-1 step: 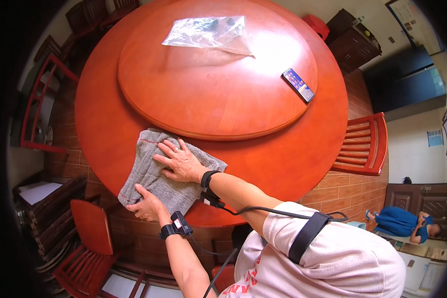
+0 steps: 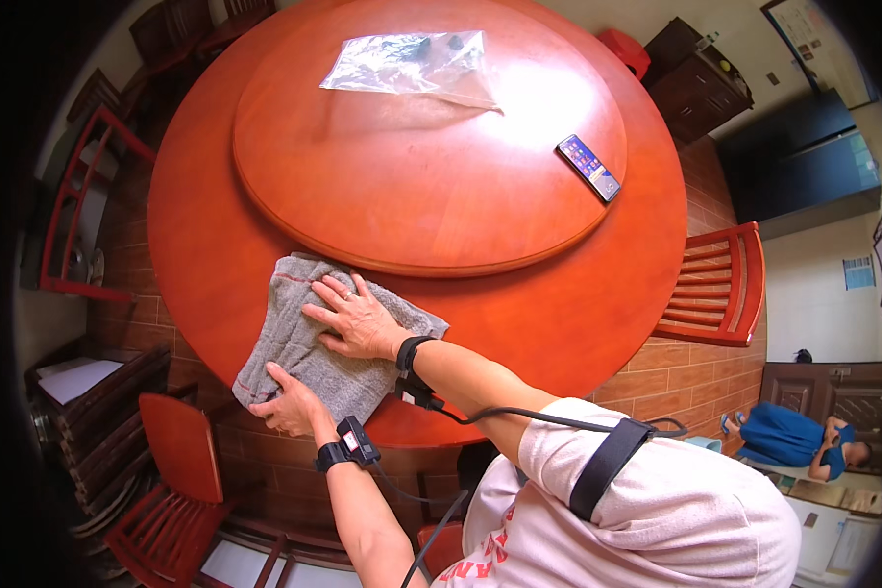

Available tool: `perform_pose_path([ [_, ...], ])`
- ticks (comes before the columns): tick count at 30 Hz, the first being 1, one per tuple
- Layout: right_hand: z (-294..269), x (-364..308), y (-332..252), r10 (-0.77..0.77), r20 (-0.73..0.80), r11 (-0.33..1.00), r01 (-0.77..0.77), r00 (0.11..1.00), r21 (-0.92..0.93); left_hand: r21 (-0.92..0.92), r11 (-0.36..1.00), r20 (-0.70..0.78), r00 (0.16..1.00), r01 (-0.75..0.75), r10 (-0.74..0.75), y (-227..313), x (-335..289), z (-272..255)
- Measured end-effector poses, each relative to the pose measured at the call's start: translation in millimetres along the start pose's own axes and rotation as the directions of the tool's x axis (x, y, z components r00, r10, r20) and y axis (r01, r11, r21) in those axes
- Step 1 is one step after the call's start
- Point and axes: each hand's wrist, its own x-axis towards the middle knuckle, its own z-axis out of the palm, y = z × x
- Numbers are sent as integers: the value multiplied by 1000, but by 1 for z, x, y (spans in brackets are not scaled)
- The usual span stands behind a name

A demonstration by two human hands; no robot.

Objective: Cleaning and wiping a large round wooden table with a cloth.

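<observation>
A grey, towel-like cloth with a thin red stripe lies folded and wrinkled on the near left part of the round table, reaching its front edge. My right hand rests palm down on the middle of the cloth, fingers spread. At its near left edge, my left hand grips the cloth, with the thumb on top and the other fingers along the rim, partly hidden. Each wrist wears a black strap with a small device.
A raised round turntable fills the table's middle. On it lie a clear plastic bag and a phone with its screen lit. Red wooden chairs stand left and right. A person in blue is at the far right.
</observation>
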Motion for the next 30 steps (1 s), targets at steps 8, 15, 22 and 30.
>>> perform_pose_path([
  [8, -3, -2, 0, 13, 9, 1000, -13, 1000, 9, -7, 1000, 10, 1000, -16, 16, 0, -2, -2],
  [15, -6, 8, 1, -6, -18, 1000, 6, 1000, 17, -9, 1000, 11, 1000, -20, 20, 11, -1, -8],
  [22, 1, 24, -8, -10, -48, 1000, 11, 999, 27, 86, 981, -68, 981, -175, 181, 3, 18, 4],
  [30, 13, 34, -11, -45, -35, 996, 42, 998, -75, 241, 858, -106, 867, -453, 488, -15, 6, 29],
])
